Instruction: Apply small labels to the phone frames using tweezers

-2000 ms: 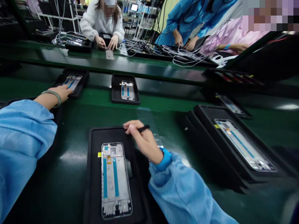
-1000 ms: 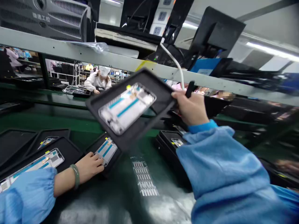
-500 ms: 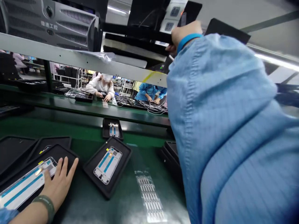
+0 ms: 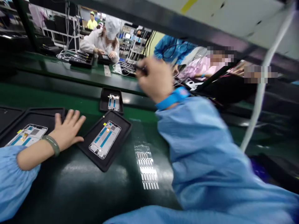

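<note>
My left hand [image 4: 66, 132] is open with its fingers spread, between two black trays. Its thumb is close to the edge of the middle tray [image 4: 85, 148], which holds a phone frame [image 4: 106, 140] with blue strips. Behind my wrist another phone frame [image 4: 34, 132] lies in the left tray [image 4: 52, 119]. My right hand [image 4: 156, 77], in a blue wristband [image 4: 173, 98], is raised over the far side of the bench and blurred by motion. Its fingers are curled around something small and dark, which I cannot make out.
A clear sheet of small metal pieces [image 4: 146, 169] lies on the green bench [image 4: 93, 193]. Farther back sits a smaller tray [image 4: 102, 101] with a phone frame. A shelf beam [image 4: 144, 18] and a white cable [image 4: 259, 102] hang above. A co-worker [image 4: 91, 40] works opposite.
My right hand has come down from the shelf, with its fingers still curled. My left hand has come off the left phone frame and shifted right. The view has tilted downward.
</note>
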The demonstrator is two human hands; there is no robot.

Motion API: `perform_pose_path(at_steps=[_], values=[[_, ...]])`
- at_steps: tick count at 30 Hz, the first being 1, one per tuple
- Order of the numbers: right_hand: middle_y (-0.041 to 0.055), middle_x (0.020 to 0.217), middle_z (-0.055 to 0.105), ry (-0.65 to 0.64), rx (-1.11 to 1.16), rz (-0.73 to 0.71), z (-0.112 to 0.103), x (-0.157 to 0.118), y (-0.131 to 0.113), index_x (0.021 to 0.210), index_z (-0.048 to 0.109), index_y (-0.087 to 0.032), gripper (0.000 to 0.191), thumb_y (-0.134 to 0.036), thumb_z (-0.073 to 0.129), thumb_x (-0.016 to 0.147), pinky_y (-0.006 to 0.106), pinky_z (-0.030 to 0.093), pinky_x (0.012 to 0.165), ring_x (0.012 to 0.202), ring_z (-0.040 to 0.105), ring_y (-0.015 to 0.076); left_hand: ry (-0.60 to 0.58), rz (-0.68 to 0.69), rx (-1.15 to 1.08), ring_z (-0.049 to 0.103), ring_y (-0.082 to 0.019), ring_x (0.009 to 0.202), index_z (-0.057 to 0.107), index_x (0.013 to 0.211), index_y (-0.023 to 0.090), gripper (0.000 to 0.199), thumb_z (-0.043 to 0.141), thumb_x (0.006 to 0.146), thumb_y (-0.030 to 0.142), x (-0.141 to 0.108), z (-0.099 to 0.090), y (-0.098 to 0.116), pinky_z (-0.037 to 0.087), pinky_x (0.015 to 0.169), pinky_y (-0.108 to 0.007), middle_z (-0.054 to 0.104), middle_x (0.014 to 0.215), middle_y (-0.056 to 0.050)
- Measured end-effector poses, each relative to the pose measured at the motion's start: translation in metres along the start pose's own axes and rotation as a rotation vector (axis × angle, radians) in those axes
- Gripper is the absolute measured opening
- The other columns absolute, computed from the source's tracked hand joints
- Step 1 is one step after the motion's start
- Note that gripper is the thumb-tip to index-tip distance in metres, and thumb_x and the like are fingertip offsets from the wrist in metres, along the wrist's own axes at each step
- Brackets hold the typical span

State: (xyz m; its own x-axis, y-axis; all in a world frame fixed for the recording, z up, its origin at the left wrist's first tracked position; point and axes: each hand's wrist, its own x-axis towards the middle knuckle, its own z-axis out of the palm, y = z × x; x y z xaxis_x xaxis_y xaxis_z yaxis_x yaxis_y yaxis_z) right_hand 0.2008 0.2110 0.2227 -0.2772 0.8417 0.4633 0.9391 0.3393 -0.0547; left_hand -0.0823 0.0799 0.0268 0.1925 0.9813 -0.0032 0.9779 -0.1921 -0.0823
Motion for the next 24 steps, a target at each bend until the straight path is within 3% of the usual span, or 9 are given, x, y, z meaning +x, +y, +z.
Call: perform_pose_path(at_steps=[2, 3, 4, 7, 9, 12, 16, 20, 24], values=[[0.0185, 0.117, 0.062, -0.289, -0.004, 0.228, 0.069, -0.015, -0.001, 0.113, 0.060, -0.009, 0.043, -0.044, 0.043, 0.094, 0.043, 0.043, 0.095, 0.114, 0.056, 0.0309, -0.053, 0.339, -0.055, 0.022, -0.032, 0.140, 0.041, 0.135, 0.032, 0.077, 0.070, 0.067, 0.056, -0.010, -0.008, 0.018, 0.017, 0.112, -0.055, 0.032, 0.150, -0.006], [0.0210, 0.115, 0.063, -0.465, 0.019, 0.334, 0.101, -0.018, 0.000, 0.110, 0.062, -0.007, 0.049, -0.049, 0.041, 0.093, 0.041, 0.044, 0.093, 0.112, 0.057, 0.0318, -0.046, 0.496, -0.087, 0.033, -0.030, 0.134, 0.047, 0.129, 0.031, 0.074, 0.072, 0.064, 0.057, -0.016, -0.010, 0.029, 0.023, 0.111, -0.051, 0.040, 0.145, -0.006], [0.0212, 0.112, 0.064, -0.525, 0.037, 0.361, 0.130, -0.020, 0.003, 0.106, 0.063, -0.006, 0.050, -0.050, 0.043, 0.092, 0.039, 0.045, 0.090, 0.110, 0.059, 0.0315, -0.028, 0.609, -0.096, 0.043, -0.029, 0.126, 0.052, 0.122, 0.029, 0.065, 0.073, 0.065, 0.053, -0.022, -0.011, 0.039, 0.029, 0.108, -0.049, 0.048, 0.136, -0.006], [0.0124, 0.112, 0.063, -0.645, 0.096, 0.382, 0.192, -0.019, 0.015, 0.111, 0.060, -0.012, 0.039, -0.044, 0.052, 0.090, 0.038, 0.050, 0.086, 0.102, 0.061, 0.0236, -0.009, 0.663, -0.066, 0.057, -0.024, 0.098, 0.060, 0.106, 0.022, 0.024, 0.061, 0.082, 0.027, -0.036, -0.008, 0.066, 0.043, 0.086, -0.039, 0.062, 0.109, -0.006], [0.0089, 0.117, 0.058, -0.673, 0.116, 0.377, 0.215, -0.017, 0.025, 0.118, 0.055, -0.015, 0.034, -0.035, 0.055, 0.090, 0.041, 0.052, 0.084, 0.100, 0.060, 0.0202, -0.010, 0.661, -0.045, 0.057, -0.021, 0.090, 0.062, 0.101, 0.021, 0.022, 0.043, 0.090, 0.015, -0.039, -0.007, 0.075, 0.042, 0.076, -0.036, 0.063, 0.099, -0.005], [0.0088, 0.118, 0.057, -0.677, 0.128, 0.352, 0.232, -0.013, 0.036, 0.119, 0.054, -0.015, 0.034, -0.034, 0.055, 0.090, 0.041, 0.052, 0.084, 0.101, 0.060, 0.0203, 0.001, 0.692, -0.023, 0.056, -0.019, 0.087, 0.062, 0.100, 0.023, 0.037, 0.028, 0.093, 0.010, -0.041, -0.012, 0.078, 0.040, 0.075, -0.035, 0.063, 0.095, -0.002], [0.0090, 0.118, 0.057, -0.641, 0.114, 0.333, 0.235, -0.009, 0.046, 0.118, 0.054, -0.015, 0.034, -0.034, 0.055, 0.090, 0.041, 0.052, 0.084, 0.101, 0.060, 0.0203, 0.037, 0.698, 0.011, 0.055, -0.019, 0.087, 0.061, 0.097, 0.021, 0.038, 0.027, 0.093, 0.007, -0.050, -0.035, 0.073, 0.039, 0.076, -0.035, 0.064, 0.097, -0.001], [0.0106, 0.117, 0.059, -0.585, 0.075, 0.329, 0.218, -0.013, 0.057, 0.116, 0.056, -0.013, 0.033, -0.034, 0.054, 0.091, 0.041, 0.050, 0.087, 0.102, 0.060, 0.0210, 0.133, 0.676, -0.007, 0.054, -0.018, 0.083, 0.060, 0.101, 0.020, 0.031, 0.033, 0.092, 0.010, -0.080, -0.062, 0.061, 0.039, 0.079, -0.036, 0.065, 0.096, 0.000], [0.0226, 0.113, 0.063, -0.530, 0.049, 0.296, 0.186, -0.035, 0.061, 0.106, 0.061, -0.002, 0.034, -0.030, 0.047, 0.092, 0.034, 0.045, 0.088, 0.108, 0.059, 0.0283, 0.273, 0.554, -0.078, 0.054, -0.019, 0.088, 0.060, 0.102, 0.021, 0.030, 0.034, 0.091, 0.011, -0.128, -0.072, 0.031, 0.035, 0.090, -0.039, 0.065, 0.098, -0.002]])
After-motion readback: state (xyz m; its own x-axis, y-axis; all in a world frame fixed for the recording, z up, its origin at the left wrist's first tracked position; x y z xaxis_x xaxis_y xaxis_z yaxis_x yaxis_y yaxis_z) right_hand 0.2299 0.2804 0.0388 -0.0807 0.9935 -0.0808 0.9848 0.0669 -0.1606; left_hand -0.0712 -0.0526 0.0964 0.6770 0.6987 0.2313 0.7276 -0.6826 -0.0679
